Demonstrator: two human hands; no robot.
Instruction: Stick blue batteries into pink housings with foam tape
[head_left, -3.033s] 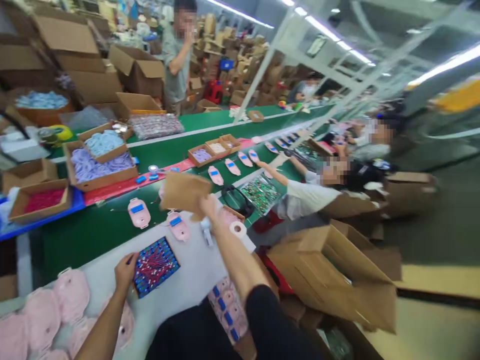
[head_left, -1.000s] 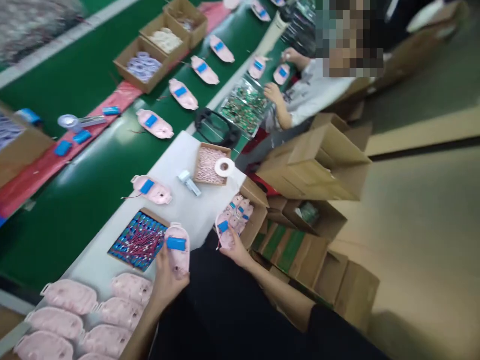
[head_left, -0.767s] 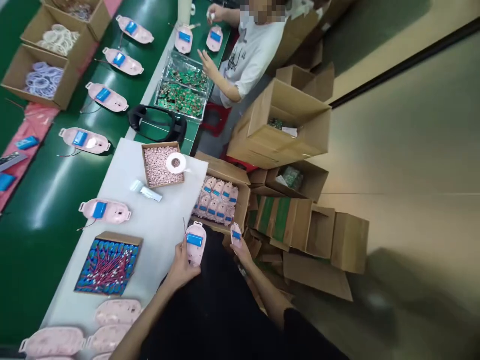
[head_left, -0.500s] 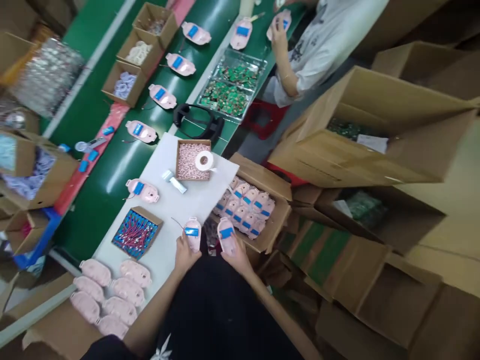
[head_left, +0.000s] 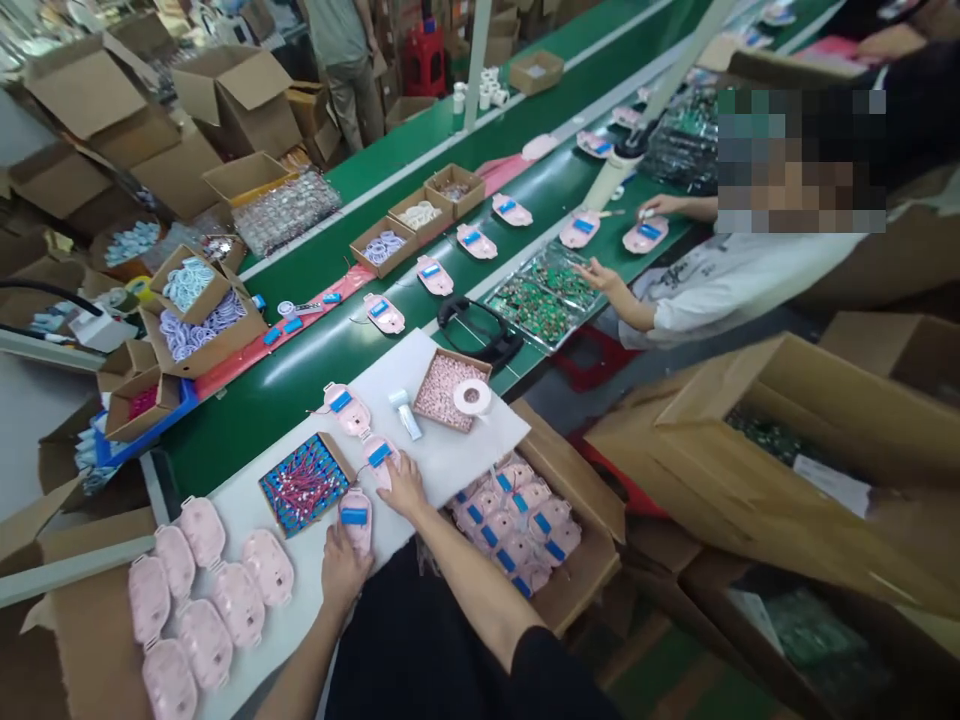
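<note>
My left hand (head_left: 345,565) is closed on the lower end of a pink plastic shell (head_left: 364,537) with a blue battery pack (head_left: 355,516) across it. This shell is at the near edge of the white board (head_left: 322,555). Just beyond it, my right hand (head_left: 403,487) grips the right side of a second pink shell (head_left: 375,443), which also carries a blue pack (head_left: 379,455). Its far end comes close to another such shell (head_left: 352,416). Left of my hands stands a box of blue batteries with red wires (head_left: 306,482).
Several bare pink shells (head_left: 204,640) lie at the board's left. A box of small pink pieces (head_left: 442,385) bears a white tape roll (head_left: 472,397). Right of my legs is a carton of fitted shells (head_left: 600,545). A co-worker's hand (head_left: 600,280) is over circuit boards (head_left: 536,300).
Both my hands have moved left and forward from my lap to the white board, bringing the two shells. The view has tilted up. The co-worker's hand has moved to the circuit boards.
</note>
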